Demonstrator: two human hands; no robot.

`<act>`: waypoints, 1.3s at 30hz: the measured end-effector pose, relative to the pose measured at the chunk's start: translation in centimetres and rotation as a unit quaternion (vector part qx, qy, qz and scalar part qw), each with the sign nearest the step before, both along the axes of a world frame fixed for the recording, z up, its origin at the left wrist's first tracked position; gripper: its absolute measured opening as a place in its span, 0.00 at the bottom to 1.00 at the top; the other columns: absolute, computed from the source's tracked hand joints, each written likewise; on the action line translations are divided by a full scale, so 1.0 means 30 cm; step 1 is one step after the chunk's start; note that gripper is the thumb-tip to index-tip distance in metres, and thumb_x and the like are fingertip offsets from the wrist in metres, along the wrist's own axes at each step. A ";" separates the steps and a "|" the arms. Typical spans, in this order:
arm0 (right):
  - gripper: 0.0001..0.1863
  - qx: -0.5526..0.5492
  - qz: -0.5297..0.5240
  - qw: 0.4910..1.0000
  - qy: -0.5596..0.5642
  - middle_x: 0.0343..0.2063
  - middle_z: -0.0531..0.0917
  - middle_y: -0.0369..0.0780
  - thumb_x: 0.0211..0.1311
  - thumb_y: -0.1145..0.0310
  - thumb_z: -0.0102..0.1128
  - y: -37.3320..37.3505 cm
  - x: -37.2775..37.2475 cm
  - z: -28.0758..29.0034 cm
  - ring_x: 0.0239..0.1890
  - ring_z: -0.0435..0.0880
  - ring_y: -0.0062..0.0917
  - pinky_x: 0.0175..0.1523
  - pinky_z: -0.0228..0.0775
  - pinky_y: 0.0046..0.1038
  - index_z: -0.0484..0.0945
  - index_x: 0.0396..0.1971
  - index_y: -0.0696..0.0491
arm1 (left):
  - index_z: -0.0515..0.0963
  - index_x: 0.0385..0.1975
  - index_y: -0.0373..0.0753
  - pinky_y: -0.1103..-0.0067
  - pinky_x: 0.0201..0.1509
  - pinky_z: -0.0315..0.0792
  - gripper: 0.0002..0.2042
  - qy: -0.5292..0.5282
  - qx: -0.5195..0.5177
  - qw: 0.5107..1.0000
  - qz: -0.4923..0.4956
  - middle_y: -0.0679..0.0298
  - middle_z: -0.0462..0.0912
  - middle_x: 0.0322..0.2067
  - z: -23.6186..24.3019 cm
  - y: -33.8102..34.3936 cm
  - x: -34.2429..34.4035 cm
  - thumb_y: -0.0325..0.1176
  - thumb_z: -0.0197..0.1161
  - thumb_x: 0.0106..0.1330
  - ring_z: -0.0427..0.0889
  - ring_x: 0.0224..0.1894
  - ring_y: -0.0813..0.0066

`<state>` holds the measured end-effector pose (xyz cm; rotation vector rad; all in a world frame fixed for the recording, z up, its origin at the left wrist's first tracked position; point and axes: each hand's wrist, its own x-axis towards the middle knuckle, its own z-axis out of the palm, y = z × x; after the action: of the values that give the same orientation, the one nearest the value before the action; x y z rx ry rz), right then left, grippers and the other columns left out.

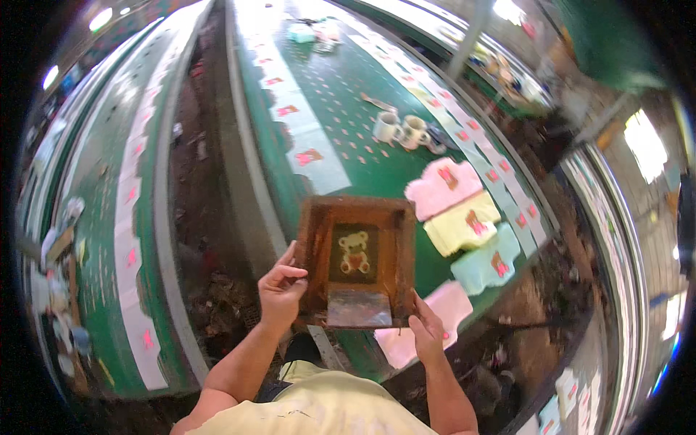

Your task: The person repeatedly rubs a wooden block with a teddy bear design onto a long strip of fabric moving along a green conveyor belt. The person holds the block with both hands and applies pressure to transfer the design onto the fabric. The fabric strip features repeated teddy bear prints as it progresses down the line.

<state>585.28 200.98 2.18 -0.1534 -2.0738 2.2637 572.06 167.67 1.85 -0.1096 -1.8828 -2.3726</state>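
Up in front of me is a square brown screen-printing frame (309,254) with a teddy bear stencil (354,254) in its middle and a greyish panel (359,309) along its lower inside edge. My left hand (283,286) grips its left side, my right hand (426,326) its lower right. Beneath and right of it, printed fabric pieces in pink (442,190), yellow (457,228) and light blue (478,262) lie on the long green table (341,148), with another pink piece (446,304) partly behind the frame and my right hand.
Mugs (397,129) stand farther along the table, near long strips of printed pieces (312,167). A parallel green table (105,304) with printed strips runs at left, across a littered gap (210,275). More rails (616,239) run at right; a metal post (467,47) stands at back.
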 end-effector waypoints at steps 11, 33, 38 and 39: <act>0.37 -0.054 0.216 0.975 -0.015 0.80 0.75 0.52 0.79 0.76 0.58 -0.232 -0.048 -0.052 0.82 0.73 0.38 0.87 0.59 0.39 0.64 0.84 0.68 | 0.88 0.39 0.40 0.86 0.42 0.68 0.12 0.018 -0.047 0.971 0.233 0.54 0.74 0.83 0.073 -0.310 0.520 0.11 0.69 0.69 0.75 0.38 0.94; 0.44 -0.031 0.696 0.716 -0.033 0.72 0.82 0.40 0.80 0.63 0.73 -0.988 0.250 -0.060 0.68 0.80 0.25 0.77 0.71 0.34 0.63 0.89 0.54 | 0.85 0.46 0.36 0.61 0.86 0.65 0.16 -0.085 -0.177 0.760 0.619 0.37 0.69 0.83 0.028 -0.577 1.810 0.10 0.65 0.63 0.74 0.83 0.51; 0.43 -0.053 0.725 0.684 -0.061 0.70 0.84 0.41 0.81 0.65 0.71 -1.090 0.234 -0.098 0.65 0.82 0.24 0.75 0.73 0.34 0.62 0.89 0.55 | 0.85 0.47 0.35 0.62 0.86 0.66 0.12 -0.097 -0.139 0.744 0.646 0.37 0.67 0.83 0.065 -0.589 1.842 0.13 0.67 0.68 0.74 0.82 0.53; 0.42 -0.058 0.719 0.692 -0.037 0.68 0.86 0.41 0.81 0.66 0.70 -1.108 0.230 -0.108 0.63 0.84 0.24 0.72 0.75 0.34 0.63 0.88 0.56 | 0.85 0.48 0.35 0.62 0.85 0.66 0.12 -0.087 -0.145 0.744 0.646 0.37 0.67 0.83 0.069 -0.598 1.826 0.14 0.67 0.69 0.75 0.82 0.54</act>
<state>592.16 167.75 -1.05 2.1247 -2.3244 2.8782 626.84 149.74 3.91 1.0545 -1.4669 -1.1171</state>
